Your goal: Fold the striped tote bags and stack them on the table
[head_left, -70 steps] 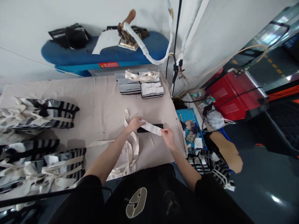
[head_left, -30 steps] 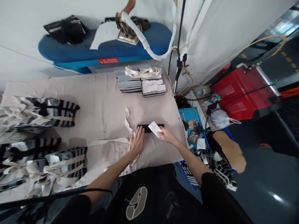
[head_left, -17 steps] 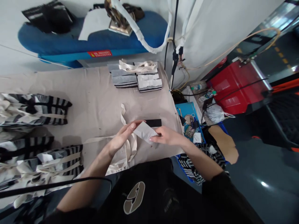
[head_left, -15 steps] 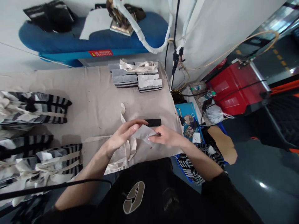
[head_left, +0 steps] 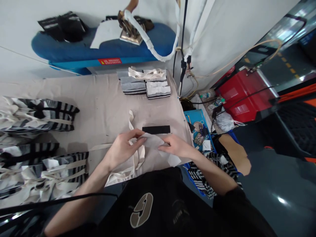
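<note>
A thin white sheet is stretched between my two hands over the cloth-covered table. My left hand pinches its left end between thumb and fingers. Its right side is gripped by my right hand, and a loose white piece hangs below that hand. Just beyond the sheet lies a flat black bar. A cream ribbon trails on the table beside and below my left hand.
Bundles of black-and-white striped fabric lie at the left. Folded grey and striped pieces sit at the table's back. An iron rests on a blue board. A blue tray of small items stands at the right.
My left hand has closed on the sheet's left end, where its fingers were stretched out before. More of the black bar shows, and a white piece now hangs below my right hand.
</note>
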Motion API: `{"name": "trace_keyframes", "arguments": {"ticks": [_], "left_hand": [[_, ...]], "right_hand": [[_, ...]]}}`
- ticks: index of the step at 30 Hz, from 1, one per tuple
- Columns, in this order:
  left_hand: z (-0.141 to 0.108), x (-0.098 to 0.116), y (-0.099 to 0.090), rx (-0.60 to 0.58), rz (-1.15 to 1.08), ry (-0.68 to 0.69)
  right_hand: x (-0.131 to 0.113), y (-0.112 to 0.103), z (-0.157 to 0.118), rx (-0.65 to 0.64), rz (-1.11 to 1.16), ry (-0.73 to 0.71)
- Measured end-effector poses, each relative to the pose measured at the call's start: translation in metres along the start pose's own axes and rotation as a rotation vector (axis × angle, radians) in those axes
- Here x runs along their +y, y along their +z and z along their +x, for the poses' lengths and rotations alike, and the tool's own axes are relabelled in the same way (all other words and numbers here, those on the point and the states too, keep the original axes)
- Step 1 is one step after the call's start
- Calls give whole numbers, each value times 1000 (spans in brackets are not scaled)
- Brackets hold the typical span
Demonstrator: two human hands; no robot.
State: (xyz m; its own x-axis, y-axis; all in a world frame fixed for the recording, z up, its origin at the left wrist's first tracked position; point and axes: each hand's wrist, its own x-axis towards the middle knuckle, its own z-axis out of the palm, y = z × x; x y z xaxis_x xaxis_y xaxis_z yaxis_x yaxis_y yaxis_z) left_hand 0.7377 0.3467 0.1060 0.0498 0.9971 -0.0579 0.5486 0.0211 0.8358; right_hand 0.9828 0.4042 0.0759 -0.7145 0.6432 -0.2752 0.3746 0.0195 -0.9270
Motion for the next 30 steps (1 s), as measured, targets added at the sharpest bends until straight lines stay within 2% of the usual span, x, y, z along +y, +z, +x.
{"name": "trace_keyframes", "arguments": {"ticks": [3,7,10,13,16,19,25,30], "left_hand": [[-10,-36,14,7,-193,-97],[-16,-89,47,-21,-400,-249],[-1,-119,71,5,-388,-301],[27,-139,86,91,-273,-339],[51,-153,92,152,-121,-359],[63,-161,95,192,-48,-362],[67,-172,102,214,66,-362],[67,-174,104,235,160,-375]], "right_hand": [[31,1,-11,-23,2,38],[83,-2,-15,28,273,169],[113,-9,4,176,304,200],[132,-17,34,327,206,224],[143,-23,59,409,75,249],[152,-24,73,452,6,258],[167,-20,81,526,-96,241],[162,-14,78,612,-193,250]]}}
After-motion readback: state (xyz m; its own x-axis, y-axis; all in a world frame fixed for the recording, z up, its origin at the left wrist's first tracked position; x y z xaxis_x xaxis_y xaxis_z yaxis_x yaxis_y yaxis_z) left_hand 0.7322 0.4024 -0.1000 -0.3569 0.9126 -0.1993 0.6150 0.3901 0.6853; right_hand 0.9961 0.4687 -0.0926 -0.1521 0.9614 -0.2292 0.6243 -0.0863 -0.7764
